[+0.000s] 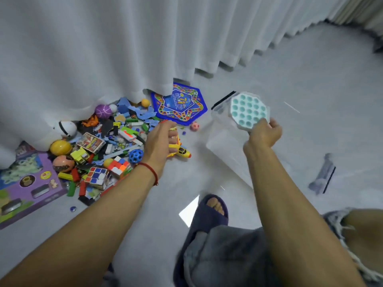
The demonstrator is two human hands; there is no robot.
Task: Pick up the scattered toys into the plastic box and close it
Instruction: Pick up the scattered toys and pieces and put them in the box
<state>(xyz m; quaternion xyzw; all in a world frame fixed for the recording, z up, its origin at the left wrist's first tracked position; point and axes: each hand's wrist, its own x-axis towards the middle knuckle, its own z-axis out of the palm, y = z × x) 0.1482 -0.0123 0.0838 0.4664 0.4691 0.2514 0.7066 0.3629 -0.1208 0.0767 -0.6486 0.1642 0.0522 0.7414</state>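
Observation:
My right hand (264,132) grips a white and teal octagonal bubble-pop toy (248,111) by its lower edge, holding it above the clear plastic box (223,141) on the floor. My left hand (160,137) reaches over a yellow toy plane (180,152) at the edge of the toy pile; its fingers curl down at the plane, but how they hold it is hidden. The pile holds two puzzle cubes (107,170), a blue holed ball (135,156), several balls and many small blocks.
A blue star-pattern game board (180,104) lies against the white curtain (103,48). A purple toy box (27,183) sits at the left. The clear lid with a black clip (323,177) lies on the floor to the right. My foot in a dark slipper (209,212) is near.

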